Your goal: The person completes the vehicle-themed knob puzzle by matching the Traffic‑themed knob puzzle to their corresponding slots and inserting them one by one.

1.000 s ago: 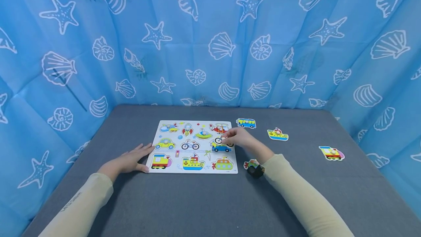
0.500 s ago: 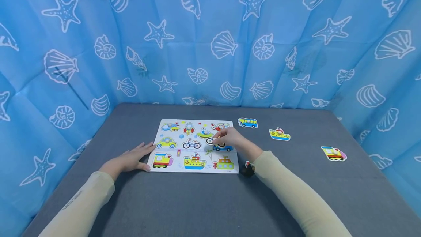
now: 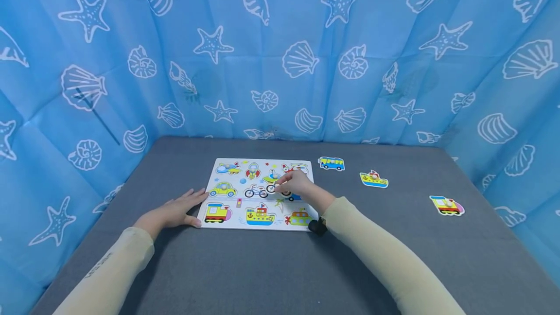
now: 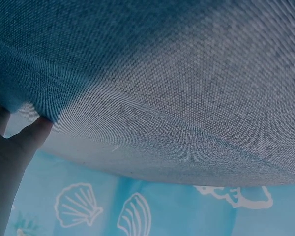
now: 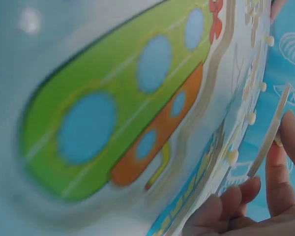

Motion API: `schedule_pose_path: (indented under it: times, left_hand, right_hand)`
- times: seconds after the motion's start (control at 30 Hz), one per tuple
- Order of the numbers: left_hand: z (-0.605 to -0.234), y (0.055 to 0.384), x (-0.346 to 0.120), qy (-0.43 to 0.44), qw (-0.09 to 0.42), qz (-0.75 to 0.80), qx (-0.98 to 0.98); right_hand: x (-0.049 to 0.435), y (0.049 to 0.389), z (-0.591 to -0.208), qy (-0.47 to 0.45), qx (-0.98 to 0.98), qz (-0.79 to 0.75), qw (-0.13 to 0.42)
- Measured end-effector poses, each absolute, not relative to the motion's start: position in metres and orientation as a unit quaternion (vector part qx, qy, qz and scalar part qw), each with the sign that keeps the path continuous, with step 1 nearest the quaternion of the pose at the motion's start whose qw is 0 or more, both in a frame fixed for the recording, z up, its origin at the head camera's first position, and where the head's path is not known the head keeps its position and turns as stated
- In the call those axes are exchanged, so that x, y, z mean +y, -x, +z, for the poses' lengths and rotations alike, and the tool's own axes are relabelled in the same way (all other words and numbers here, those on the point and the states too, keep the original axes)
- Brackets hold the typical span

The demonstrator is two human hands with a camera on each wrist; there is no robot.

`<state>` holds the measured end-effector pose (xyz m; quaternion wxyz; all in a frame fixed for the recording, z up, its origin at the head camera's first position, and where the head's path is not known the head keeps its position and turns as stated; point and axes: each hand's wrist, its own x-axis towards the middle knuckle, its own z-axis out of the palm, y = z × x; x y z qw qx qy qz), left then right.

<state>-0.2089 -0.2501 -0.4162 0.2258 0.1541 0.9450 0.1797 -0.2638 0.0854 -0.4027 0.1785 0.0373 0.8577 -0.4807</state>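
Now, works before a bright blue fabric curtain (image 3: 306, 18) printed with white shells and starfish, at a broad table (image 3: 245, 276) covered in grey cloth. Rests the left hand (image 3: 177, 210), spread with thumb apart, against the left edge of a flat white rectangular board (image 3: 238, 216) of colourful vehicle pictures; pinches with the right hand (image 3: 302, 186) above it. Has lying to the right a red-and-yellow train piece (image 3: 446, 205), a yellow-and-blue boat piece (image 3: 374, 179) and a blue-and-yellow bus piece (image 3: 331, 163). Grips a thin white bicycle piece (image 3: 272, 189), clear of the board, just right of a printed bicycle (image 3: 255, 192). Looks light, stiff, hardly fragile, perhaps slick-faced; likely best taken by the small pale knob (image 5: 278, 139).
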Motion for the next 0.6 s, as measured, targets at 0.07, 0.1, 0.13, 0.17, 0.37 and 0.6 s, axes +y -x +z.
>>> schedule_pose_path:
  times: [0.07,0.1,0.13,0.17,0.37,0.6]
  left_hand:
    - [-0.415,0.209,-0.250,-0.153,0.226,0.177,0.946]
    - [-0.415,0.209,-0.250,-0.152,0.225,0.175,0.946]
    - [-0.415,0.209,-0.250,-0.151,0.225,0.174,0.947]
    - [-0.415,0.209,-0.250,-0.150,0.224,0.172,0.947]
    - [-0.416,0.208,-0.249,-0.146,0.225,0.172,0.948]
    - [-0.414,0.208,-0.249,-0.143,0.227,0.174,0.948]
  right_hand:
    - [0.080,0.266,-0.404,-0.037,0.859,-0.478,0.177]
    - [0.077,0.266,-0.405,-0.040,0.859,-0.478,0.179]
    - [0.075,0.267,-0.405,-0.042,0.859,-0.477,0.181]
    - [0.072,0.268,-0.406,-0.042,0.859,-0.477,0.183]
    - [0.057,0.268,-0.408,-0.037,0.858,-0.479,0.182]
    - [0.039,0.270,-0.409,-0.039,0.852,-0.486,0.191]
